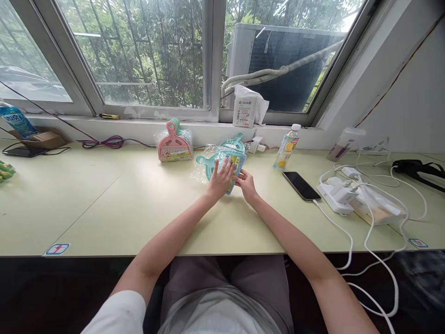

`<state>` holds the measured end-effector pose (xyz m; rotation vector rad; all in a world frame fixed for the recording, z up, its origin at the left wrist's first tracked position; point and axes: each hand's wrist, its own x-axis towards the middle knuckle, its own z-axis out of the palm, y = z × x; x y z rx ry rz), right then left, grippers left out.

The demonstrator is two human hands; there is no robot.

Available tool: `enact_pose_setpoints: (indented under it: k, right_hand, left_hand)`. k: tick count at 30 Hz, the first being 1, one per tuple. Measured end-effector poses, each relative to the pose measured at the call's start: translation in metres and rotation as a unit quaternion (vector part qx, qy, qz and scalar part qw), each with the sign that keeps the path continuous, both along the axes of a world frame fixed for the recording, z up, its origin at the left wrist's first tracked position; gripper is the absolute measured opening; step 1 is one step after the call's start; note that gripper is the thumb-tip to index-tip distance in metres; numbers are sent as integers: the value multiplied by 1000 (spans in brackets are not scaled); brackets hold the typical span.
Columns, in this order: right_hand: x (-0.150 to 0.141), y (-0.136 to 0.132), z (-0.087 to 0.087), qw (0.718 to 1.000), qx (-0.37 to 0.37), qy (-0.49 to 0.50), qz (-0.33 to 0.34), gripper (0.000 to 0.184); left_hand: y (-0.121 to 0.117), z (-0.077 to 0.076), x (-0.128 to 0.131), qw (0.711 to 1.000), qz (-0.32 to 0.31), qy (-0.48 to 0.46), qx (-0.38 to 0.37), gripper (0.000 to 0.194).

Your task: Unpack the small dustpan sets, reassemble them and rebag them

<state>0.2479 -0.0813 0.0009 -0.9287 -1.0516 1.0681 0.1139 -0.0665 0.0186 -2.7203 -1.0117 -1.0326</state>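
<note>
Our left hand [221,177] spread flat on a turquoise dustpan [238,161], our right hand [246,185] grasping its side, toward the table's [139,208] back edge

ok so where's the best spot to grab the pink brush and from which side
Probably by its handle, from above: on the pink brush this narrow part points upward, while the bristles sit low. Green handles crowd close behind, so a pinch across the handle's left and right edges looks easiest. The left hand is nearer.
</note>
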Motion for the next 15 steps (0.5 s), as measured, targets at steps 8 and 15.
enact_pose_setpoints:
  k: [8,15]
  right_hand:
    - [-2,-2,-1,999,4,33,-15,46]
    - [8,1,6,989,39,120,-76,43]
  left_hand:
    - [-8,-3,-2,997,36,-49,39,59]
    - [12,-2,1,790,74,-547,-266,76]
